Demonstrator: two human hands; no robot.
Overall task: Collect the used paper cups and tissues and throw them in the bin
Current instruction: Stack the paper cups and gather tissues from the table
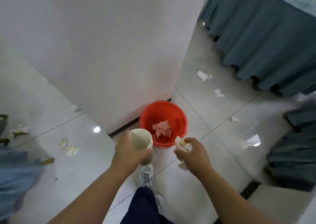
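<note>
A red bin (177,111) stands on the floor against a white pillar, with crumpled tissues and a cup inside it. My left hand (127,152) grips a stack of white paper cups (141,140), held just left of the bin's near rim. My right hand (193,152) is closed on a bunch of crumpled tissues (183,145), just right of the bin's near edge. More litter lies on the tiles: a paper cup (202,75) and tissues (218,92) to the right, and crumpled tissues (71,150) to the left.
The white pillar (102,52) rises directly behind the bin. A table with a grey-blue cloth (266,40) stands at the upper right, and covered chairs (297,155) at the right edge. Someone in blue clothing (15,177) is at the left. My feet (147,174) are below the hands.
</note>
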